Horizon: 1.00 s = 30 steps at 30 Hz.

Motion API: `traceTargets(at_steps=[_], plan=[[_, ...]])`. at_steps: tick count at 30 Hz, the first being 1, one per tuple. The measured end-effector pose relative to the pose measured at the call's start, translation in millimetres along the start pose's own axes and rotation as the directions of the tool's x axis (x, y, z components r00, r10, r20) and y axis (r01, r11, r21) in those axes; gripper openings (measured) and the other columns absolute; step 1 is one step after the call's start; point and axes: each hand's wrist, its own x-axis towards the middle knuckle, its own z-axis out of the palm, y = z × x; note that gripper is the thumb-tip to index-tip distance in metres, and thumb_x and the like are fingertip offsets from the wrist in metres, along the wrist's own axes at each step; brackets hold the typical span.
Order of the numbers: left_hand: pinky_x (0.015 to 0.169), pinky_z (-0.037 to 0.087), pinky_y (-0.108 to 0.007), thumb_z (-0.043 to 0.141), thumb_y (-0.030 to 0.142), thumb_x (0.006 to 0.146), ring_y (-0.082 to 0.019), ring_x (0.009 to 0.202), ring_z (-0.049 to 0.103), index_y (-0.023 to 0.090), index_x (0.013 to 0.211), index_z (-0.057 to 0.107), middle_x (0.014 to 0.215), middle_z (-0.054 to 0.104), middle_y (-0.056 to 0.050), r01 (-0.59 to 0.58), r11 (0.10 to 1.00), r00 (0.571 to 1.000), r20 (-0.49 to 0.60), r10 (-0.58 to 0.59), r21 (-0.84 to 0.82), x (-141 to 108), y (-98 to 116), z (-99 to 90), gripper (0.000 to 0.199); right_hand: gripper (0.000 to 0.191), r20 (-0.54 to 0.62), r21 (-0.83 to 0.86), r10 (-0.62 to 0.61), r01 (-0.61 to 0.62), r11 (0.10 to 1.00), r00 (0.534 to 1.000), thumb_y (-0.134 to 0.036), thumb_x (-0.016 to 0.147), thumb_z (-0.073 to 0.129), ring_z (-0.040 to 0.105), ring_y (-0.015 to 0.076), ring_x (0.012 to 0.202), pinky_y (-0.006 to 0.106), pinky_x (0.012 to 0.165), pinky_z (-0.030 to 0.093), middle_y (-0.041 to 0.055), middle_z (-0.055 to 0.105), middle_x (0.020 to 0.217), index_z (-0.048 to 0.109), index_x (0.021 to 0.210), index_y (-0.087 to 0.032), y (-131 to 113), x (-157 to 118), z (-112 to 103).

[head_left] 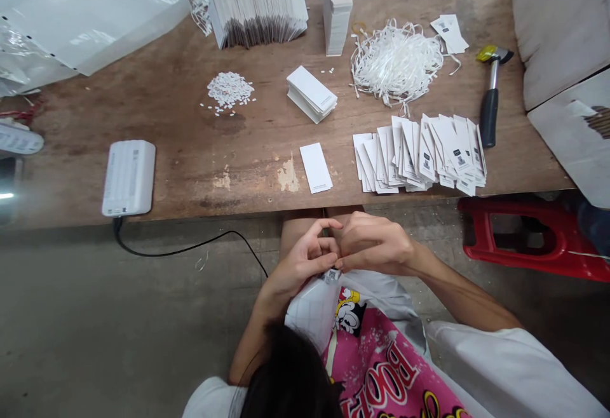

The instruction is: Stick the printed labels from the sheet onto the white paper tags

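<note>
Over my lap, just below the table's front edge, my left hand (312,249) and my right hand (376,243) meet fingertip to fingertip. Both are closed in a pinch, and whatever lies between the fingers is too small or hidden to name. Right under the fingertips shows the patterned black-and-white end of a white object (312,310) with faint grid lines; its kind is unclear. A single white card tag (316,168) lies flat near the table edge, closest to my hands. To its right spreads a loose overlapping pile of printed tags (424,154).
On the wooden table (190,113) are white plastic bits (230,91), stacked cards (312,93), a heap of white strings (398,62), strung tags (260,8) and a hammer (490,97). A white power bank (128,178) trails a black cable. A red stool (538,234) stands right.
</note>
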Motion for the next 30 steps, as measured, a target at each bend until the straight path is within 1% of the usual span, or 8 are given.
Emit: traceTargets(at_steps=[8,15,17,20,23,25,28,30], plan=[[0.054,0.032,-0.019,0.069,0.035,0.081,-0.008,0.059,0.048,0.021,0.117,0.04,0.072,0.059,0.002,-0.107,0.975,0.989,-0.075,0.124,0.196,-4.1,1.2,5.7,0.049,0.025,0.097,0.383,0.231,-0.25,0.889,0.968,-0.016,0.079,0.073,0.06,0.0139,0.074,0.031,0.072,0.05,0.0046,0.064,0.075,0.068,0.103,-0.012,-2.2,0.5,-1.6],[0.055,0.036,-0.02,0.065,0.036,0.085,-0.011,0.063,0.057,0.023,0.116,0.038,0.074,0.063,0.002,-0.207,0.927,0.968,-0.073,0.24,0.312,-8.5,-5.1,9.4,0.043,0.02,0.207,0.624,0.43,-0.457,0.634,0.879,-0.012,0.08,0.07,0.064,0.0135,0.076,0.027,0.07,0.053,0.0066,0.068,0.079,0.07,0.099,-0.011,-5.5,-7.1,-3.9],[0.059,0.041,-0.021,0.062,0.032,0.088,-0.011,0.069,0.06,0.023,0.116,0.039,0.076,0.064,0.002,-0.271,0.869,0.934,-0.105,0.341,0.415,-10.0,-8.9,9.2,0.038,0.013,0.228,0.685,0.54,-0.528,0.502,0.81,-0.012,0.08,0.069,0.063,0.0109,0.074,0.022,0.066,0.051,0.005,0.068,0.078,0.07,0.094,-0.011,-5.4,-8.7,-0.2],[0.065,0.044,-0.021,0.058,0.022,0.09,-0.01,0.072,0.061,0.024,0.116,0.041,0.08,0.065,0.002,-0.371,0.678,0.831,-0.099,0.548,0.634,-10.8,-16.1,7.3,0.032,0.012,0.267,0.784,0.67,-0.56,0.266,0.693,-0.018,0.076,0.076,0.062,0.0072,0.067,0.016,0.06,0.048,0.0018,0.067,0.073,0.069,0.084,-0.013,-2.6,-12.0,9.5],[0.066,0.046,-0.021,0.058,0.015,0.089,-0.009,0.075,0.063,0.025,0.118,0.041,0.084,0.066,0.003,-0.432,0.52,0.753,-0.022,0.657,0.736,-9.8,-22.3,4.8,0.035,0.018,0.29,0.836,0.709,-0.531,0.139,0.643,-0.023,0.068,0.082,0.061,0.0068,0.061,0.016,0.058,0.047,0.0003,0.067,0.069,0.069,0.077,-0.014,0.2,-15.1,17.3],[0.065,0.046,-0.021,0.058,0.014,0.088,-0.01,0.074,0.064,0.025,0.118,0.04,0.084,0.066,0.003,-0.438,0.497,0.74,-0.014,0.673,0.749,-9.6,-24.1,4.0,0.036,0.014,0.269,0.811,0.706,-0.549,0.201,0.656,-0.022,0.069,0.081,0.06,0.0072,0.061,0.017,0.056,0.047,0.0007,0.067,0.069,0.071,0.077,-0.015,-0.5,-15.5,17.0],[0.063,0.046,-0.022,0.058,0.014,0.088,-0.01,0.07,0.062,0.024,0.116,0.04,0.08,0.065,0.003,-0.439,0.523,0.751,-0.021,0.66,0.731,-11.2,-23.8,4.7,0.035,0.006,0.18,0.691,0.658,-0.57,0.445,0.731,-0.017,0.075,0.076,0.062,0.0103,0.069,0.021,0.062,0.048,0.0034,0.069,0.076,0.075,0.081,-0.016,-4.7,-13.7,9.8],[0.064,0.047,-0.023,0.059,0.015,0.088,-0.011,0.07,0.062,0.024,0.115,0.04,0.079,0.065,0.003,-0.456,0.542,0.761,-0.008,0.649,0.706,-12.2,-23.1,6.2,0.035,0.007,0.143,0.636,0.608,-0.543,0.548,0.781,-0.014,0.076,0.074,0.062,0.0128,0.074,0.025,0.067,0.049,0.0047,0.07,0.078,0.076,0.083,-0.016,-7.1,-12.8,5.4]])
